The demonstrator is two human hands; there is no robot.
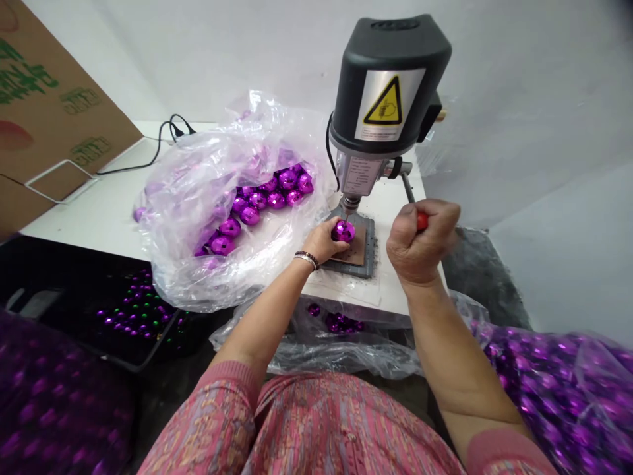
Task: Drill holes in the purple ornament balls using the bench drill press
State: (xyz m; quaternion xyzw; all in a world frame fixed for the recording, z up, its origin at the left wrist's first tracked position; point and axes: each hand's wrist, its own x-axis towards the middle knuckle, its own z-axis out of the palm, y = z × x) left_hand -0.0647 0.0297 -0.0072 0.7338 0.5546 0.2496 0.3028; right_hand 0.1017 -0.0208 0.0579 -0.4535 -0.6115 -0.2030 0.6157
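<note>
From the person's head, the camera is looking forward and down, facing a white table (99,218) at close range. Its wide view is placing the drill press (390,86) toward one o'clock, the cardboard box (59,112) toward ten o'clock and the wearer's pink shirt (341,429) at six o'clock.

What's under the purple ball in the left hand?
A brown board on the drill's grey base shows around it. The purple ball and left hand hide the spot directly beneath, so whether they touch the board can't be told.
</note>
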